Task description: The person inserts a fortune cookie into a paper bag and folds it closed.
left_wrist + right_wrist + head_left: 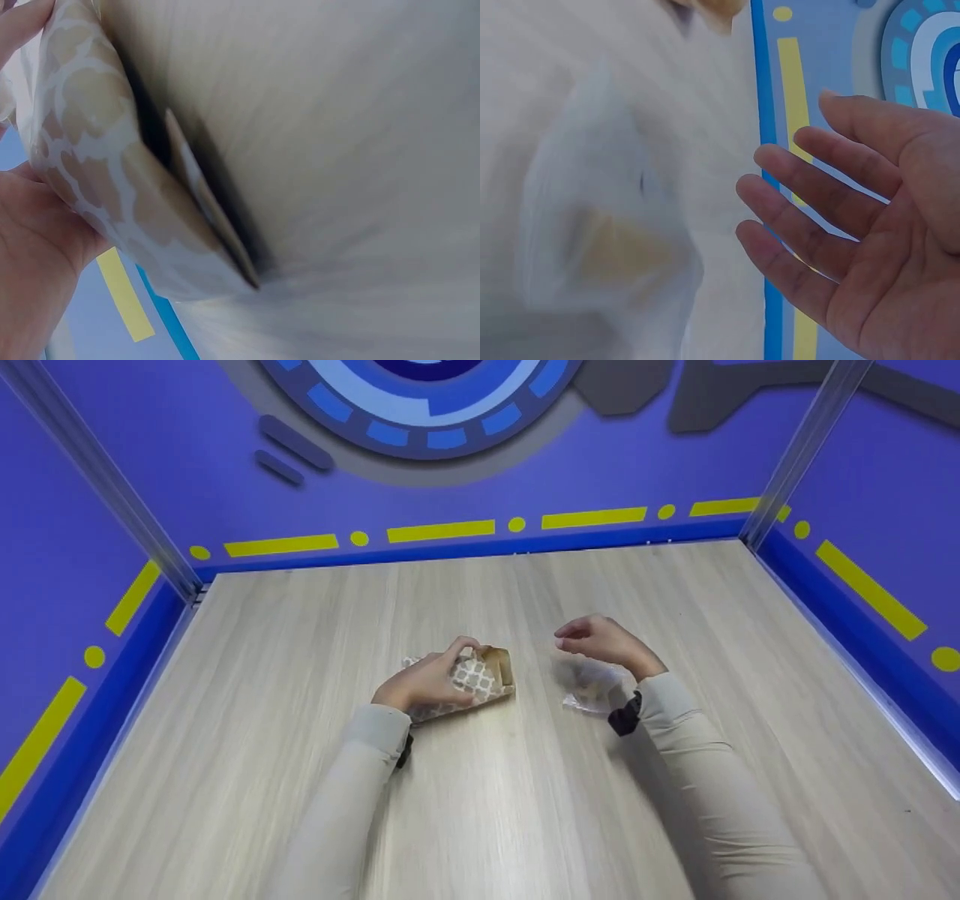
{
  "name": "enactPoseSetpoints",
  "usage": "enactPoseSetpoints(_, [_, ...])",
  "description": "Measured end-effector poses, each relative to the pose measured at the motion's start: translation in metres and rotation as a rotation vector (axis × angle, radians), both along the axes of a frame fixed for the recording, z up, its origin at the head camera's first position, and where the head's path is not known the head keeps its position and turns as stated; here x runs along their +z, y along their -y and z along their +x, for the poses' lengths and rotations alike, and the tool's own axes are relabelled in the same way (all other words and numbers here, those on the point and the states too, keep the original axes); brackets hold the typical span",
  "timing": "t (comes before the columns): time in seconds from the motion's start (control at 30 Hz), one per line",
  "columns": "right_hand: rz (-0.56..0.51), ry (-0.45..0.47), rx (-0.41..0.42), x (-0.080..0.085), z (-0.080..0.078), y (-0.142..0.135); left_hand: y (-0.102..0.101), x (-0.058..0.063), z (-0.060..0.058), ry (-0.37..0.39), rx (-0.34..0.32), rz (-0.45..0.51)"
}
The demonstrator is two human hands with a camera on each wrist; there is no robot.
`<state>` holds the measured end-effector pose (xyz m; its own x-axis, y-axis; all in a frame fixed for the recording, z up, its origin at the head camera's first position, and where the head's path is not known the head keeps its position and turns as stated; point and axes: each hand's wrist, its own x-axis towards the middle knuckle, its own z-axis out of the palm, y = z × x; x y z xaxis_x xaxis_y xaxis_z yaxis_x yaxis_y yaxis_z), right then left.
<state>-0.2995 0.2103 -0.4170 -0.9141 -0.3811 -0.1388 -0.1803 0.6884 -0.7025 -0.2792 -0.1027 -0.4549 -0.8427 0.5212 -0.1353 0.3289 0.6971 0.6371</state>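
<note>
My left hand [426, 682] grips a small paper bag [475, 676] with a white lattice print, thumb on the near side and fingers over the far side. The bag's mouth, brown inside, faces right. In the left wrist view the printed paper [97, 127] bulges, and a loose edge stands out along its side. My right hand [604, 643] is over a clear plastic bag [596, 690] on the right. Its fingers are spread and relaxed in the right wrist view, with nothing in them. Something yellowish shows through the blurred plastic [607, 172].
Both bags are over a light wood-grain table [480, 810]. Blue-purple panels [465, 502] with yellow dashes border its back and sides. Metal posts [802, 450] stand at the back corners. Dark bands [626, 712] sit on both wrists.
</note>
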Motion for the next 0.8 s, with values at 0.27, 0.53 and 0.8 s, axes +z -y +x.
enactPoseSetpoints(0.27, [0.083,-0.002,0.041,-0.002,-0.001,-0.017,0.000,0.000,0.001,-0.015,0.002,-0.005])
enactPoseSetpoints(0.53, [0.159,0.022,0.047,-0.001,0.004,-0.029,0.000,0.000,0.000,-0.007,0.007,-0.005])
enactPoseSetpoints(0.8, [0.223,0.130,0.069,-0.001,0.006,-0.037,0.000,0.000,-0.001,-0.003,0.004,0.009])
